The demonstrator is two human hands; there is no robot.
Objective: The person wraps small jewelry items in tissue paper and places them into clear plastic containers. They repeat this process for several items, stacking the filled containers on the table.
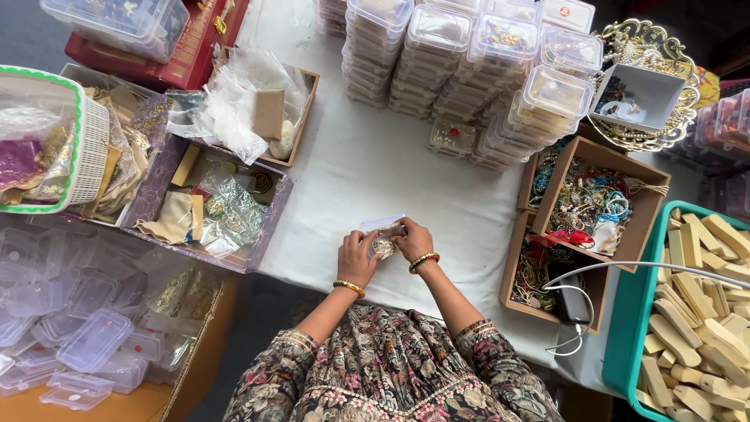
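Both my hands meet near the front edge of the white-covered table (375, 168). My left hand (355, 256) and my right hand (412, 238) together grip a small clear plastic pouch (383, 237) with a glittery piece of jewellery inside. A gold bangle sits on each wrist. My patterned sleeves and dress fill the bottom of the view.
Stacks of clear lidded boxes (469, 62) stand at the back. Cardboard boxes of jewellery (598, 203) lie right, beside a teal bin of wooden pieces (695, 305). Left are trays of pouches (211, 207), a white basket (47, 141) and empty plastic boxes (78, 328).
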